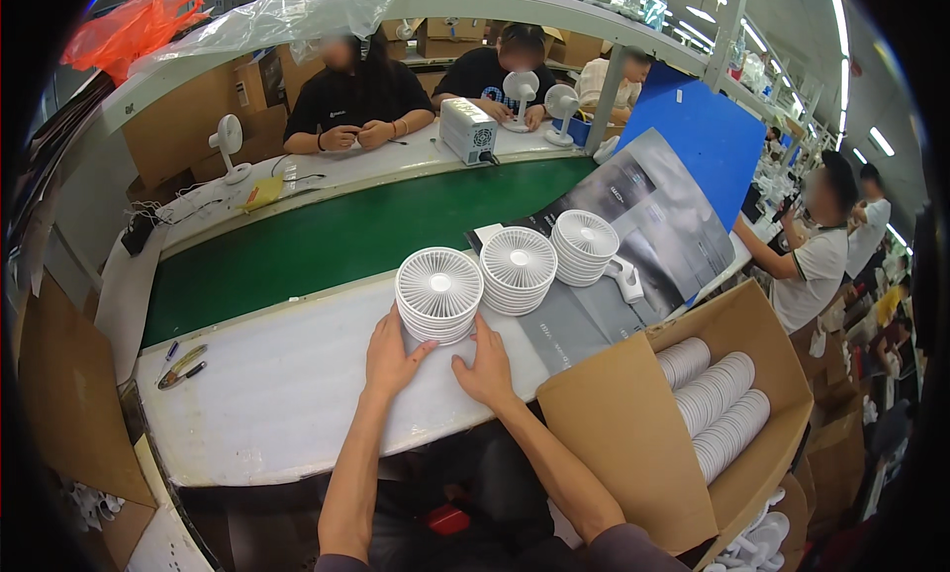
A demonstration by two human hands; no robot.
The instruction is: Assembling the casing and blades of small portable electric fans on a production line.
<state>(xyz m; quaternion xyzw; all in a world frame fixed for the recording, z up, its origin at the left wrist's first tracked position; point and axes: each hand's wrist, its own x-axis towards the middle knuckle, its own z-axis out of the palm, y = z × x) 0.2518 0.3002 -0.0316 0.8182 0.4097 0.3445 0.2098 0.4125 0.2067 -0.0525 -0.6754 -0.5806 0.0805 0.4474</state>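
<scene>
Flanking a grille stack point(439, 293): left hand point(394, 359), right hand point(487, 366) (thumbs inward).

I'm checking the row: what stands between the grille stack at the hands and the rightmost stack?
In the head view, the middle stack of white grilles stands between them.

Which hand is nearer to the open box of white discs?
Right. The right hand is left of the box; the left hand is farther left, beside a grille stack.
</scene>
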